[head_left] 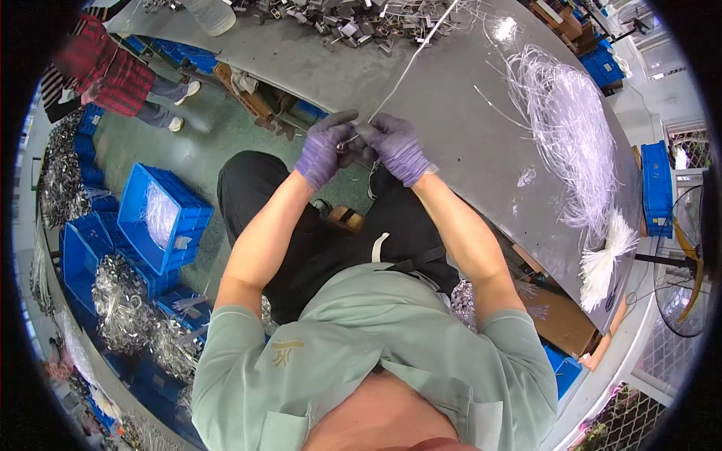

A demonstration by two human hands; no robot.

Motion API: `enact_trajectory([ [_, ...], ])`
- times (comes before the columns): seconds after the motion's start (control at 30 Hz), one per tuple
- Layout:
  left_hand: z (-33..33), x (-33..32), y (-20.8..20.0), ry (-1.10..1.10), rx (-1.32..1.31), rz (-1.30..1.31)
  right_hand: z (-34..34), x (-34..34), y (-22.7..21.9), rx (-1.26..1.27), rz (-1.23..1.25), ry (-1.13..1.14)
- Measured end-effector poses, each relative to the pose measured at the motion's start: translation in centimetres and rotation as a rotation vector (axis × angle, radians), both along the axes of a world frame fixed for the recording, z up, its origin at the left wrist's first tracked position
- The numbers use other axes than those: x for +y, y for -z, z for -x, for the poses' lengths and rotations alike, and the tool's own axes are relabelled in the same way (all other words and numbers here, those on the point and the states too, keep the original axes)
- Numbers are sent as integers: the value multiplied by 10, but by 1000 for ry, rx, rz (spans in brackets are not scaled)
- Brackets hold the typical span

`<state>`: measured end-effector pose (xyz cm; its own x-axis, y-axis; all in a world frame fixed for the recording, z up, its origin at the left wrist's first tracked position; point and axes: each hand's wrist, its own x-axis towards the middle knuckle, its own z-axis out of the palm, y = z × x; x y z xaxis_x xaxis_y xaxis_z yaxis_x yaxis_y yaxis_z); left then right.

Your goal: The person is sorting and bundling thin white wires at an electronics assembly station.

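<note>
Both my hands wear purple gloves with dark grey fingers and meet at the table's near edge, above my lap. My right hand [396,148] is closed, pinching a thin white cord [390,95] that runs away from me across the grey table [451,113]. My left hand [325,148] is closed beside it, fingertips curled around something small and partly hidden, with a metallic glint. At the far side of the table lies a heap of small metal pieces [353,28].
A large bundle of clear strands [575,143] spreads over the table's right side, tied with white ends [605,259]. Blue crates [162,218] stand on the floor at left, near bunches of metal-tipped cords [124,304]. Another person in red plaid [113,75] stands at far left.
</note>
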<state>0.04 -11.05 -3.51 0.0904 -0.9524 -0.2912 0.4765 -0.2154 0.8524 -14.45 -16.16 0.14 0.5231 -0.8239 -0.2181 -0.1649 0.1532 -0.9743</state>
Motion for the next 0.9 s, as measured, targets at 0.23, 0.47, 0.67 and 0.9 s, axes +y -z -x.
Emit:
enact_trajectory([
  [0.23,4,-33,10,-5,-341,225,6,-78,75,230,424,144],
  [0.47,-3,-45,54,49,-862,220,126,-135,58,421,248,352],
  [0.67,9,-50,66,202,-819,307,356,-141,97,571,482,850],
  [0.9,-2,-36,55,184,-1104,295,437,-152,114,1313,295,973],
])
